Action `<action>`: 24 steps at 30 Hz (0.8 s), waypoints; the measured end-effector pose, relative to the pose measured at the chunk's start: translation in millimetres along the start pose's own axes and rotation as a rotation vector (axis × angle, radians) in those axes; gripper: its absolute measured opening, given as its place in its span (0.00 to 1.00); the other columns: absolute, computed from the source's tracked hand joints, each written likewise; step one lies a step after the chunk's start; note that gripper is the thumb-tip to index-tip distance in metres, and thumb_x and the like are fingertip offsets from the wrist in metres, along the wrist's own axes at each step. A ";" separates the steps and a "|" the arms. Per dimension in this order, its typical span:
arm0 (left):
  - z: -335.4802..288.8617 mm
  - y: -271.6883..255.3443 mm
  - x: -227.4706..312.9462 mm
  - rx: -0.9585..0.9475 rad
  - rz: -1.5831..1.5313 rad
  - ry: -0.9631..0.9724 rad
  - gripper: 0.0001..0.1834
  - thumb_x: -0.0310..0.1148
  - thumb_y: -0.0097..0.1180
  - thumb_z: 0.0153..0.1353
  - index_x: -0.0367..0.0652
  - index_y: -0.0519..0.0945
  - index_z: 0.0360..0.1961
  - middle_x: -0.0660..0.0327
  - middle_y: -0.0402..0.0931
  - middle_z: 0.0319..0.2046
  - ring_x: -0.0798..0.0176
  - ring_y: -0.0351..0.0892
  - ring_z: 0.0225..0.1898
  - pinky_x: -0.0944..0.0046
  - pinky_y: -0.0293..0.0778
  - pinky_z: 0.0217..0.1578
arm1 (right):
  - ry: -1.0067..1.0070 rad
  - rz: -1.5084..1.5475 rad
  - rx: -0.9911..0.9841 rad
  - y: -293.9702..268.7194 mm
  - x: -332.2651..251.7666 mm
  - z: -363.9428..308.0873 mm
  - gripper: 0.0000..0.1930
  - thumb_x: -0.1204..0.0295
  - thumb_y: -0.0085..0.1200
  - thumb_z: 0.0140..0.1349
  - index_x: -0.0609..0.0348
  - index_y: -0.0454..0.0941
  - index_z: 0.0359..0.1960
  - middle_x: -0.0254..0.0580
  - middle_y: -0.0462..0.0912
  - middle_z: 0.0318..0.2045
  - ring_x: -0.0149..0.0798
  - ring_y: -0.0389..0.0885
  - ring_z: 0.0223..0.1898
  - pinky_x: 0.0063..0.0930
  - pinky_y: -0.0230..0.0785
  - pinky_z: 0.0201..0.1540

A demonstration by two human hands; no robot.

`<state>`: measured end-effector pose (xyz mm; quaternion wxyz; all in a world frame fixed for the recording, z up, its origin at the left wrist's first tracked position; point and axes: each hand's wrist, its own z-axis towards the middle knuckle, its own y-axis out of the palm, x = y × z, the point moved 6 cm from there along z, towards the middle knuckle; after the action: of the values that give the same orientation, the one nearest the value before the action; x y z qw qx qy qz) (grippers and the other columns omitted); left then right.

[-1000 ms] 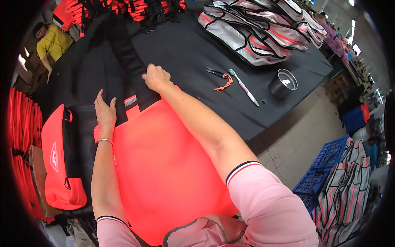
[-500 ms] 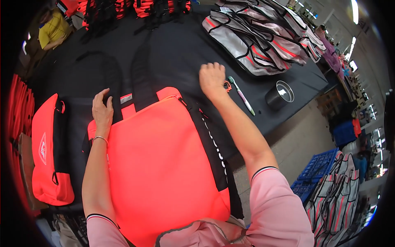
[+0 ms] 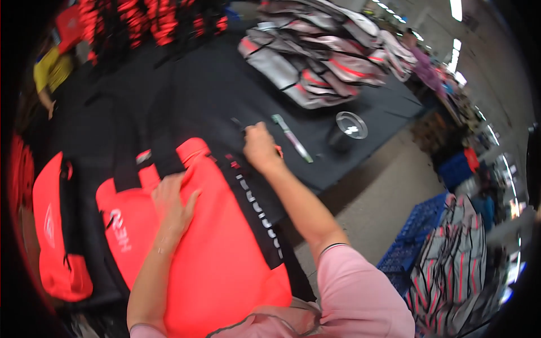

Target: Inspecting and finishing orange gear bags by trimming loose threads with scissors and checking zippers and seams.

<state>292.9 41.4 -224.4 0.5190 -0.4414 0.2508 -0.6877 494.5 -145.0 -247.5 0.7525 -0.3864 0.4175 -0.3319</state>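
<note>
press your left hand (image 3: 173,204) flat, fingers spread, steadying the bag (image 3: 231,253); your right hand (image 3: 261,149) curls by the snips (image 3: 236,121), grip unclear, so go gently.

white letters (image 3: 253,204) on the right side and left front of the bag (image 3: 225,253); left of it, a blurred emblem (image 3: 49,228) on a pouch (image 3: 56,262).
</note>
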 end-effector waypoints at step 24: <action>-1.0 4.4 29.6 0.010 -0.045 -0.072 0.27 0.32 0.65 0.53 0.38 0.75 0.55 0.58 0.73 0.38 0.55 0.73 0.40 0.57 0.65 0.40 | -0.273 0.297 -0.322 -15.4 -107.5 9.6 0.25 0.55 0.69 0.51 0.69 0.75 0.31 0.50 0.78 0.22 0.47 0.78 0.26 0.39 0.69 0.33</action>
<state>292.0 12.1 -218.2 0.5144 -0.4689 0.2184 -0.6839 453.9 -61.1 -190.9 0.7712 -0.4768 0.4117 -0.0917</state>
